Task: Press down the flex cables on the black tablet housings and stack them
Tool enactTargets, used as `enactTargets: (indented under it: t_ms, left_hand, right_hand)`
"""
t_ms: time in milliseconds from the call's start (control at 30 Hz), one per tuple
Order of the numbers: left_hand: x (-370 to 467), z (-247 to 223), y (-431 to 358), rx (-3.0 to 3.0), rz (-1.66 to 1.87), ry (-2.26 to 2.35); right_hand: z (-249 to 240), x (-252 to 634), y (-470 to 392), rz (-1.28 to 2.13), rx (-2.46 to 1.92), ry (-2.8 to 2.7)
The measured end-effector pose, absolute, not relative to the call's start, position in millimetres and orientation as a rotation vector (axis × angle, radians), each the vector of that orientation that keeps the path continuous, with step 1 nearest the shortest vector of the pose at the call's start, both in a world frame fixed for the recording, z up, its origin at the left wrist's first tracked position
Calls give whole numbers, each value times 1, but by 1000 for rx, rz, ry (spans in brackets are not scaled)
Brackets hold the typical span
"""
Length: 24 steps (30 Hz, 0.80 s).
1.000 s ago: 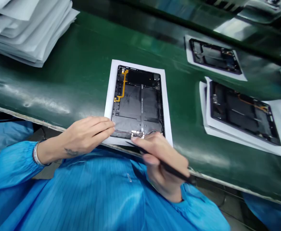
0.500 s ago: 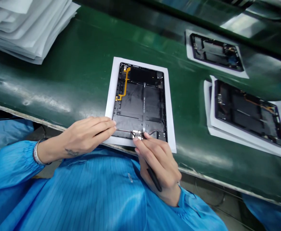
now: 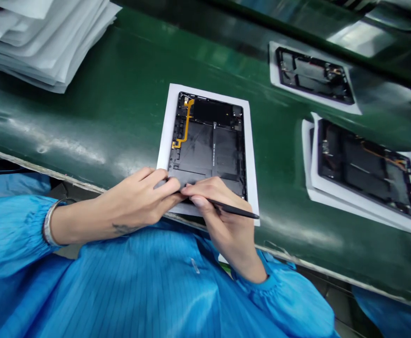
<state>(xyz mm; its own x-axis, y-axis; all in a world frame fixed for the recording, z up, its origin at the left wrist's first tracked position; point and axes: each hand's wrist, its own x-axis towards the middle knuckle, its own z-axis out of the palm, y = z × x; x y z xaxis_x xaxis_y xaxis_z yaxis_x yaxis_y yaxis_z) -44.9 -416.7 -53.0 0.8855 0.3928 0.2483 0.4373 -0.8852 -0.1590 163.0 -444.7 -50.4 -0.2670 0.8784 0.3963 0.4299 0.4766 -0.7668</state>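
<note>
An opened tablet (image 3: 198,145) with black internals and a yellow flex cable (image 3: 187,124) lies on a white sheet (image 3: 163,126). My right hand (image 3: 226,216) is closed around a slim black pen-shaped tool (image 3: 233,209), whose back end points right. Its working tip is hidden under my fingers at the tablet's lower edge. My left hand (image 3: 145,195) rests on the lower left corner of the tablet, fingers bent and somewhat apart. Its fingertips nearly meet those of my right hand. The small circuit board there is covered by the hands.
Another opened tablet (image 3: 367,169) lies on white sheets at the right. A further one (image 3: 314,75) is at the back right. A thick stack of white sheets (image 3: 50,51) stands at the back left. The green table's front edge (image 3: 68,180) runs just before my body.
My right hand has swung the tool from pointing down toward me to lying sideways, and its fingertips have shifted left. My left hand has moved right, toward them. The small circuit board is now covered.
</note>
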Motion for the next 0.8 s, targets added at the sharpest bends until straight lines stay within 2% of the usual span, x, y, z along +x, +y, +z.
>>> enactTargets:
  t_ms: [233,467,800]
  left_hand:
    - [-45,-52,-415,-2835,-364,-608]
    - [-66,-65,-409,-2879,-784,-483]
    - [-48,-51,-406,-2776,-512,-519]
  right_hand:
    - [-50,165,-447,663,-1065,-1936]
    - [-51,170,-443,667,-980,-2007]
    - [-45,204,-454,597,-1101,-1999]
